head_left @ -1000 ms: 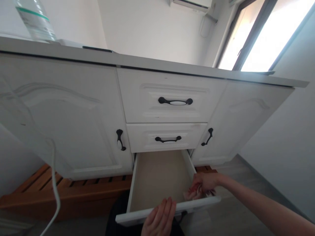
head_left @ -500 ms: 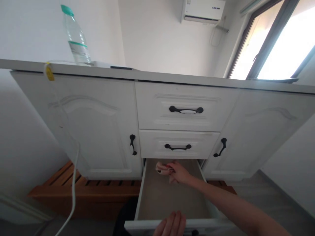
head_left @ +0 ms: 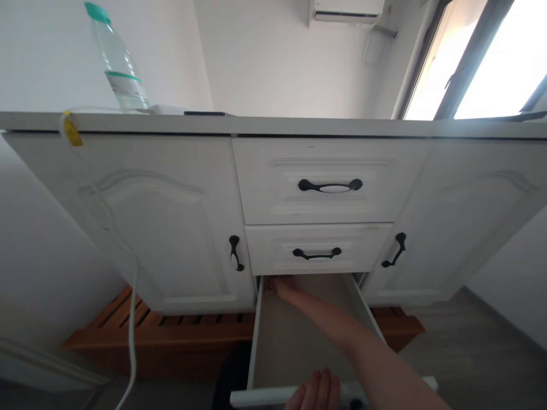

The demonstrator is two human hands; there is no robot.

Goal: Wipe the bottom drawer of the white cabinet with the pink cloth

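The lowest drawer (head_left: 299,341) of the white cabinet is pulled out, its pale inner bottom showing. My left hand (head_left: 315,392) grips the top edge of the drawer front, with its fingers curled over it. Deep inside, at the back left corner, my right hand (head_left: 280,286) is closed and pressed low against the bottom. The pinkish cloth it held a moment before is mostly hidden there in shade. My right forearm crosses over the drawer's right part.
Above are two shut drawers with black handles, the upper handle (head_left: 330,186) and lower handle (head_left: 317,254). A water bottle (head_left: 117,62) stands on the countertop (head_left: 273,126). A white cable (head_left: 133,330) hangs at the left. A slatted wooden base (head_left: 171,336) lies under the cabinet.
My right hand has moved left and further back with the cloth, into the drawer's back left corner. My left hand keeps its hold on the drawer front. The view has shifted slightly.
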